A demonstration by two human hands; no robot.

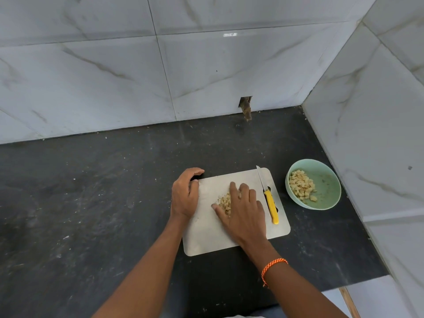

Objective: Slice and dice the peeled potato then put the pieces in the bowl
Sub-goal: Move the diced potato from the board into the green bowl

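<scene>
Dark stone counter (pixel 91 191), dusty. White marble-look wall tiles (pixel 91 76) behind and right. Small broken hole (pixel 245 104) at tile base.

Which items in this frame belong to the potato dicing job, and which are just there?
Job:
diced potato on the board
cutting board
knife
bowl, holding potato pieces
left hand, gripping the board's edge
right hand, on the dice

Just there:
countertop
wall tiles
wrist thread
</scene>
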